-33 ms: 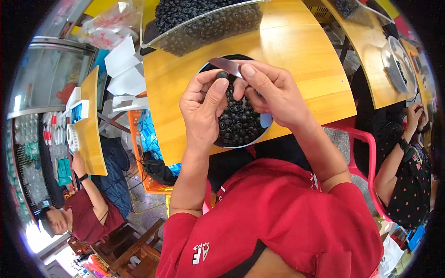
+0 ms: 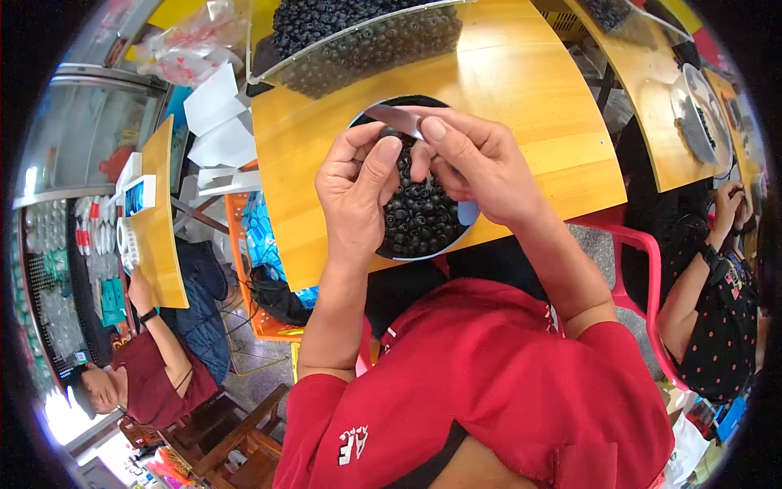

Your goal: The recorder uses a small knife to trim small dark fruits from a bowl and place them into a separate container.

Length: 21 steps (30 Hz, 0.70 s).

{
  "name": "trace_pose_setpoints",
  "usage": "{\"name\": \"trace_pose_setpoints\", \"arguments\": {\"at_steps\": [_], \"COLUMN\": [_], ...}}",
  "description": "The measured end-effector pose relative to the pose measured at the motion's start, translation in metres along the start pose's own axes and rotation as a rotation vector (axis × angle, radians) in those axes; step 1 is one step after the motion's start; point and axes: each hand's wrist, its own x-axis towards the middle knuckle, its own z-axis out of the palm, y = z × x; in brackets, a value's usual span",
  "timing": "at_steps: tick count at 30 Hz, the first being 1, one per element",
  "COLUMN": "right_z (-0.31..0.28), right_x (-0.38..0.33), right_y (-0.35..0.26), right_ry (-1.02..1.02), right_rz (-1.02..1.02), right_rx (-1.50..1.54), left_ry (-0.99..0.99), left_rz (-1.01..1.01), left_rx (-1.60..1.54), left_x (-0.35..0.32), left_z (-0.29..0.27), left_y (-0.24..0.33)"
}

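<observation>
hands meet over the round bowl (image 2: 456,244) of dark berries, which we take as our landmark on the yellow table (image 2: 521,90). in the head view, our left hand (image 2: 354,191) hovers over the bowl's left rim, its thumb and fingers pinched narrowly around a single dark berry (image 2: 391,133) held above the bowl's far side. our right hand (image 2: 476,167) sits over the bowl's right half, fingers closed on a small knife (image 2: 395,116) whose grey blade points left, its edge touching the berry in our left fingertips. the two hands touch each other above the middle of the bowl. the bowl itself stands at the near edge of the table, just in front of our red shirt (image 2: 481,383), and is nearly full of the same berries.

beyond the bowl, at the table's far edge, a clear tray (image 2: 366,49) holds a large heap of dark berries. left of the bowl, past the table's edge, an orange crate (image 2: 252,269) stands on the floor. further left a person in a dark red shirt (image 2: 151,375) sits by a narrow yellow table (image 2: 159,228). right of the bowl, a person in a black dotted top (image 2: 721,326) sits on a red chair (image 2: 652,277), near another table with a metal dish (image 2: 700,114).
</observation>
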Motion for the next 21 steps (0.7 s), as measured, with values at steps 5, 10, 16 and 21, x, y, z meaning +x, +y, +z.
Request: {"name": "trace_pose_setpoints", "arguments": {"at_steps": [5,10,16,21], "right_z": [0.0034,0.0045,0.0039,0.0030], "right_x": [-0.0011,0.0002,0.0014,0.0040], "right_y": [-0.0006,0.0029,0.0009,0.0033], "right_ry": [-0.005,0.005,-0.035,-0.018], "right_rz": [-0.007,-0.092,-0.066,-0.014], "right_rx": [-0.126,-0.162,-0.176,-0.140], "left_ry": [0.015,0.009,0.003,-0.038], "left_rz": [-0.010,-0.024,-0.003,-0.030], "left_rx": [-0.011,-0.180,-0.284,-0.308], "left_x": [0.0002,0.0000,-0.0016,-0.0031], "left_z": [0.0018,0.0028,-0.0019,-0.0039], "left_y": [0.0025,-0.0010,-0.0045,-0.0023]}}
